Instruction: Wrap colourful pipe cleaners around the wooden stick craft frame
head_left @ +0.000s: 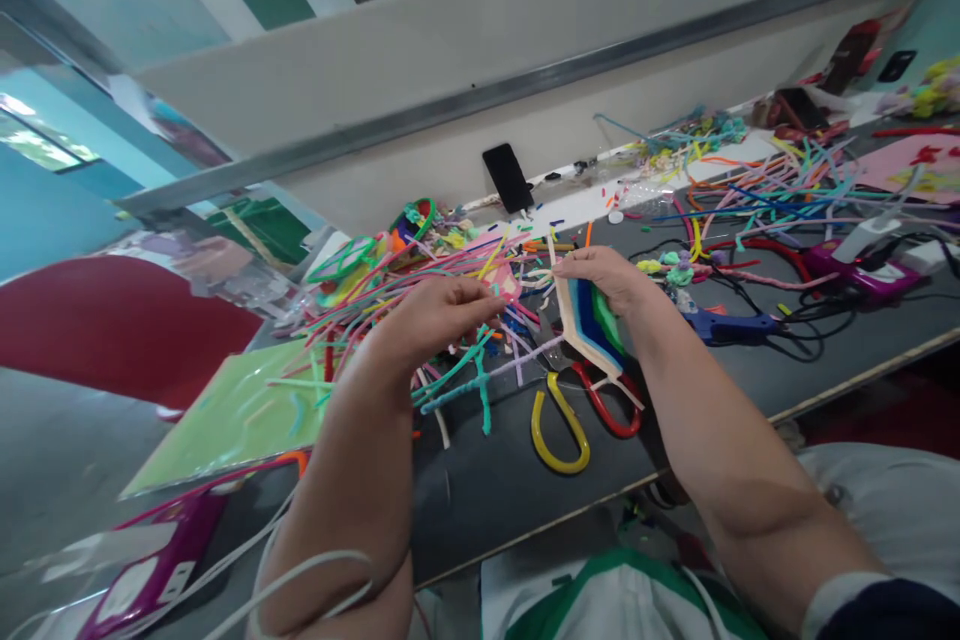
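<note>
My right hand (604, 275) is closed on the upper end of a chevron-striped craft piece (589, 325) in cream, blue and green. A white stem sticks up above its fingertips. To the left, my left hand (454, 312) hovers over the pile of coloured stems (360, 310), its fingers pressed together; what is between the fingertips is too small to make out. Below the striped piece lie scissors with one yellow and one red handle (561, 465). Teal and lilac fuzzy stems (480, 380) lie on the table under the left hand.
A black phone (508, 178) leans against the partition. Purple devices with cables lie at the right (862, 275) and lower left (154, 570). A green sheet (225, 415) rests on the left side. A blue tool (731, 325) is beside my right forearm.
</note>
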### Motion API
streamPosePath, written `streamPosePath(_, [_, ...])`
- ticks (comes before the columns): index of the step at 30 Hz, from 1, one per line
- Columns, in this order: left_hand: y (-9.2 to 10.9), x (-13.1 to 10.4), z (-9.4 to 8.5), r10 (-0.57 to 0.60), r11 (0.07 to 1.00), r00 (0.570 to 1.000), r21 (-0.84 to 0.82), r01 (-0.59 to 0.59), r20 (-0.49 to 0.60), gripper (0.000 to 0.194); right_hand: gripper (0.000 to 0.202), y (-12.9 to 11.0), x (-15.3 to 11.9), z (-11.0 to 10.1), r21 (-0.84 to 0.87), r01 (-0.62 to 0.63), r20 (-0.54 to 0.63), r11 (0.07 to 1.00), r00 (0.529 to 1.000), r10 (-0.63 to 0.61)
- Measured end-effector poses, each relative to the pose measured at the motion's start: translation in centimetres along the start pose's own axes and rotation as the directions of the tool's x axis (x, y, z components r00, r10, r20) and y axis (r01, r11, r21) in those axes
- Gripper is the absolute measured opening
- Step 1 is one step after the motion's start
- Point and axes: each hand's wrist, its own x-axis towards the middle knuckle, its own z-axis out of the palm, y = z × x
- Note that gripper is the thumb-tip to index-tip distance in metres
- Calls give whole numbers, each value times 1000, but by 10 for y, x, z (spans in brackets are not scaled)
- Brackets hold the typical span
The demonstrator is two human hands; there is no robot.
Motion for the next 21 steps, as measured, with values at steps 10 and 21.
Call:
streamPosePath(10, [-31, 34, 22, 79, 990, 894, -137, -19, 440, 35, 31, -3, 4, -14, 134, 155, -106, 979, 984, -141])
streamPosePath(21, [-43, 43, 16, 52, 742, 995, -663, -95, -85, 33, 33, 3, 23, -31, 475, 252, -369, 843, 927, -69])
